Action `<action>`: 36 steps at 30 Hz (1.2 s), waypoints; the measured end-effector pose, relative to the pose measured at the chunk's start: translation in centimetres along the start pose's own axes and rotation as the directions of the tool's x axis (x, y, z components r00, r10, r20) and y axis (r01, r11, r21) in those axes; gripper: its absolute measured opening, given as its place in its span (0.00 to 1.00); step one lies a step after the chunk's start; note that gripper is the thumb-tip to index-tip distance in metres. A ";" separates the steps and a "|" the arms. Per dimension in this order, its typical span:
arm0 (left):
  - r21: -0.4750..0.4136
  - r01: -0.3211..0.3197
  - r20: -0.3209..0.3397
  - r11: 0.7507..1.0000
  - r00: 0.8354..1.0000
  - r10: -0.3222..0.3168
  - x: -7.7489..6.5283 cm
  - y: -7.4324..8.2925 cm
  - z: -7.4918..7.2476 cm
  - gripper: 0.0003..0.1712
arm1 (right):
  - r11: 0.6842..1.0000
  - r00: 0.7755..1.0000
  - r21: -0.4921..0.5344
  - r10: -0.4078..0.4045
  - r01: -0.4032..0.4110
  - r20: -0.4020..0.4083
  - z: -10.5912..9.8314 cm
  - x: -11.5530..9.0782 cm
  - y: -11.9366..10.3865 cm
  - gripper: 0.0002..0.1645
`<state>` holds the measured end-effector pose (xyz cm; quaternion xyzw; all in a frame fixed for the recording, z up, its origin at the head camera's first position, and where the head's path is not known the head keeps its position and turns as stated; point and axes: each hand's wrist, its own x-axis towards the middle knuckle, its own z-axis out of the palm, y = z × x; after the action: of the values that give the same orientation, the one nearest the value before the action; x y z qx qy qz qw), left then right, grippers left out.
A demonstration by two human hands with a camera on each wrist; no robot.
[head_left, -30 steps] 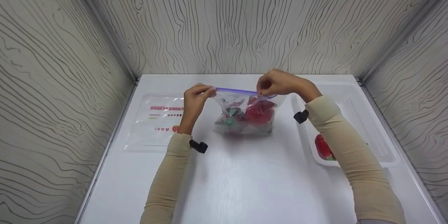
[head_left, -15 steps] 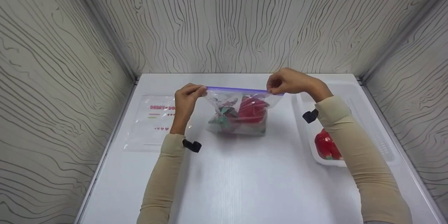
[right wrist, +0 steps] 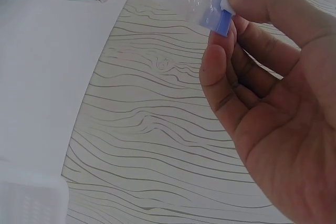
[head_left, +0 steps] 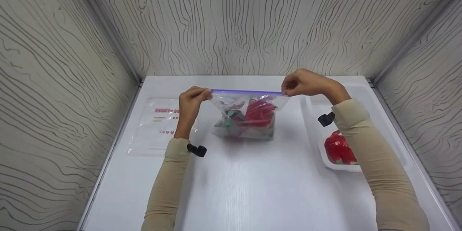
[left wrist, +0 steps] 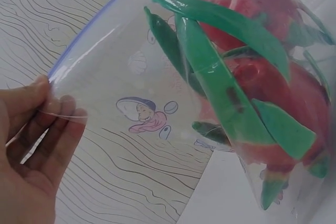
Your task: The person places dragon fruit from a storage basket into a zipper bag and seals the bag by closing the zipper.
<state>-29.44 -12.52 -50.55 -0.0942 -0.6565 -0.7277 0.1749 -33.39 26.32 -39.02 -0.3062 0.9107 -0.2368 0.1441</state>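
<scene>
A clear zip bag [head_left: 238, 101] with a purple zip strip [head_left: 249, 92] stands at the middle back of the table. Inside it are red toy dragon fruits [left wrist: 302, 93] with green leaf tips. My left hand [head_left: 189, 106] pinches the bag's left top corner between thumb and fingers. At the other end of the strip, my right hand [head_left: 306, 83] pinches a small white slider [right wrist: 227, 5], thumb on one side and index finger on the other. The strip is stretched nearly straight between both hands. Cartoon prints [left wrist: 142, 114] show on the bag's plastic.
A white plastic tray [head_left: 343, 168] is on the right, partly hidden by the right forearm, with red dragon fruit [head_left: 338, 148] at its front. To the left lies a flat printed clear bag [head_left: 144, 142]. Wood-patterned panels [head_left: 231, 25] enclose the table's back and sides.
The right hand has moved right to the strip's right end. The left hand and bag shifted left, and the strip has been pulled straighter.
</scene>
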 end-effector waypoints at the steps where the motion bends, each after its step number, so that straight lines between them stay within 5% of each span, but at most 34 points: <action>1: 0.000 0.001 0.000 1.000 1.000 -0.001 0.0 0.0 0.0 0.06 | 1.000 1.000 0.001 -0.002 0.002 -0.001 0.0 0.0 0.0 0.05; 16: 0.011 0.011 0.003 1.000 1.000 -0.011 0.1 0.1 -0.1 0.06 | 0.999 0.999 0.037 0.029 -0.029 -0.017 0.3 0.1 0.7 0.06; 28: 0.002 0.015 0.038 1.000 0.999 -0.015 -0.2 -0.2 -0.1 0.07 | 0.990 0.992 0.135 0.058 -0.042 -0.113 2.0 -0.6 2.1 0.07; 36: -0.002 0.012 0.029 1.000 1.000 -0.012 -0.2 -0.2 -0.1 0.07 | 0.957 0.984 0.287 0.086 -0.039 -0.153 5.0 -0.9 3.9 0.30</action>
<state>-29.37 -12.55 -50.85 -0.1009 -0.6588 -0.7280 0.1609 -32.54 27.93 -45.11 -0.2331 0.8855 -0.3842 0.1182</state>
